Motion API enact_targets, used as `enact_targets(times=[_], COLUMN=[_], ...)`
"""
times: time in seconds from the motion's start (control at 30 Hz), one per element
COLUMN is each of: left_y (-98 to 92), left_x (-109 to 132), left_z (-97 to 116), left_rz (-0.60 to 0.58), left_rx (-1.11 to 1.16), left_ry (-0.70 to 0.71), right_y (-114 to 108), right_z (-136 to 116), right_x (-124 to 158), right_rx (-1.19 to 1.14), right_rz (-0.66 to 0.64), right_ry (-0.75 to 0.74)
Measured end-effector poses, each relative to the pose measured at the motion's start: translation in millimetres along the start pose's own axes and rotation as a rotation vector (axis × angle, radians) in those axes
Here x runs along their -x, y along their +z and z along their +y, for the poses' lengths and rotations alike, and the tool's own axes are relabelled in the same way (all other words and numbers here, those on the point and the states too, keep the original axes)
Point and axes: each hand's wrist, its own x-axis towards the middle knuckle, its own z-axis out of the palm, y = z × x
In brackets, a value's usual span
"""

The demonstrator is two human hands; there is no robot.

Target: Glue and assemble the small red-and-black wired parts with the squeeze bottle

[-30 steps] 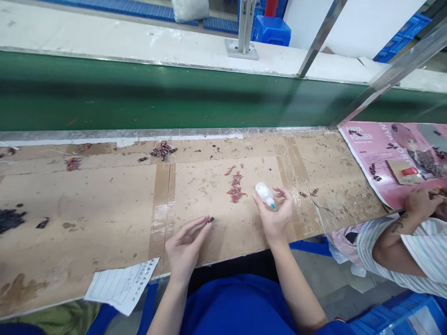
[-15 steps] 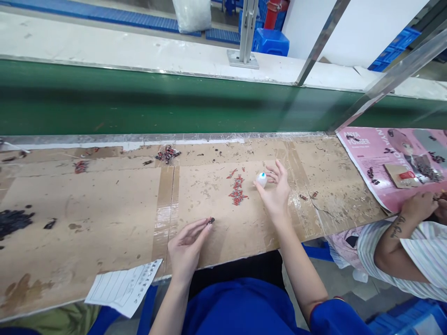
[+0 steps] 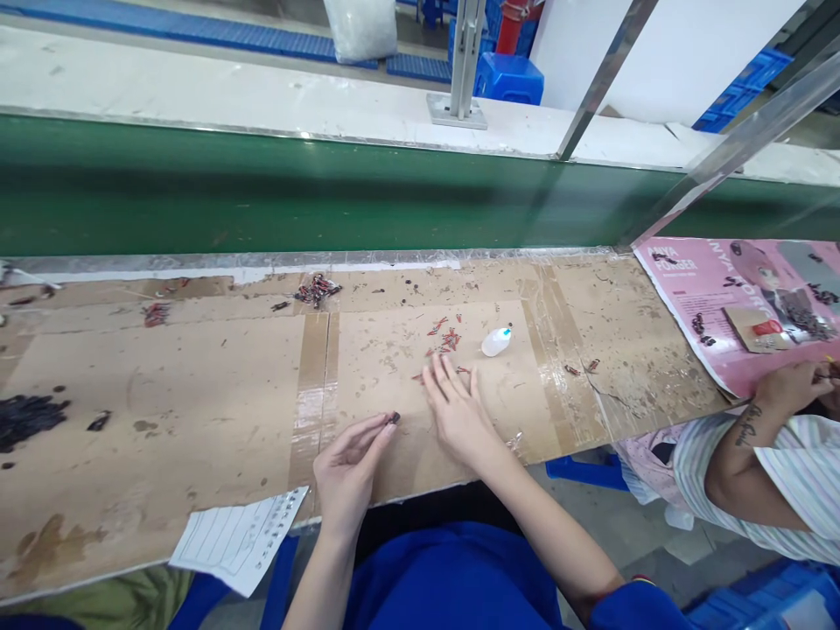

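Note:
My left hand (image 3: 347, 464) pinches a small black piece (image 3: 393, 418) between thumb and fingertips, just above the cardboard. My right hand (image 3: 456, 411) lies palm down with its fingers stretched over a group of small red parts (image 3: 450, 339), covering some of them. Whether it touches any of these is hard to make out. A small white squeeze bottle (image 3: 495, 342) with a blue tip lies on its side, to the right of the red parts.
Cardboard (image 3: 216, 385) covers the bench. A darker pile of small parts (image 3: 318, 290) lies further back, black pieces (image 3: 30, 420) far left. A paper sheet (image 3: 240, 538) hangs over the front edge. At right, a co-worker's hand (image 3: 791, 389) is beside a pink poster (image 3: 696, 289).
My right hand has let go of the white bottle, which now lies on the cardboard, and has moved left onto the red parts. My left hand still pinches the black piece.

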Motion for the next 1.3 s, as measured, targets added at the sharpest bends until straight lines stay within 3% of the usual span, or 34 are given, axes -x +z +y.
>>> enact_targets(times=[0.07, 0.13, 0.27, 0.33, 0.5, 0.67, 0.83, 1.0, 1.17, 1.3], left_y=[-0.6, 0.1, 1.0, 0.6, 2.0, 6.3, 13.9, 23.4, 26.5, 29.0], left_x=[0, 0, -1, -1, -1, 1, 7, 13, 17, 21], left_z=[-1, -2, -3, -2, 1, 5, 19, 36, 40, 43], left_rz=[0.002, -0.002, 0.02, 0.037, 0.029, 0.032, 0.012, 0.003, 0.006, -0.004], left_rx=[0.003, 0.008, 0.019, 0.022, 0.037, 0.044, 0.044, 0.047, -0.011, -0.044], left_ry=[-0.005, -0.008, 0.001, 0.005, 0.002, -0.011, -0.011, -0.014, 0.018, 0.039], right_y=[-8, -16, -23, -21, -11, -16, -36, -50, -47, -46], right_z=[1, 6, 23, 30, 35, 35, 19, -10, -24, -30], right_x=[10, 18, 15, 6, -11, -5, 12, 22, 24, 24], right_rx=[0.026, 0.009, -0.151, -0.213, -0.198, -0.218, -0.561, -0.904, -1.252, -1.466], right_rz=[-0.086, -0.058, 0.231, 0.313, 0.281, 0.308, 0.4, 0.32, 0.21, 0.222], right_ry=[-0.057, -0.045, 0.098, 0.159, 0.221, 0.253, 0.128, 0.152, 0.343, 0.421])
